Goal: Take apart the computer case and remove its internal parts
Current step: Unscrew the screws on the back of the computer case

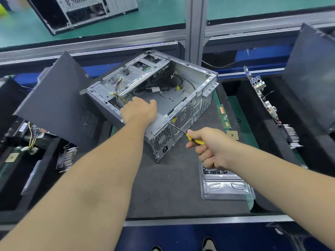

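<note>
Dark matting covers the bench, where the open computer case lies centrally. Left hand reaches inside, fingers hidden; right hand grips a yellow screwdriver. Best seat its tip squarely before turning.

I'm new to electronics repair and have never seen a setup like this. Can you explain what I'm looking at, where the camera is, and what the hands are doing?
The camera sits on the person's head, looking down at their two bare arms. On the dark mat lies an opened computer case, side panel off. The left hand reaches inside it, near the coloured wires. The right hand grips a yellow-handled screwdriver, its tip at the case's rear. Beside the case lie a green memory stick, a processor chip and a clear tray holding small dark screws.
</note>
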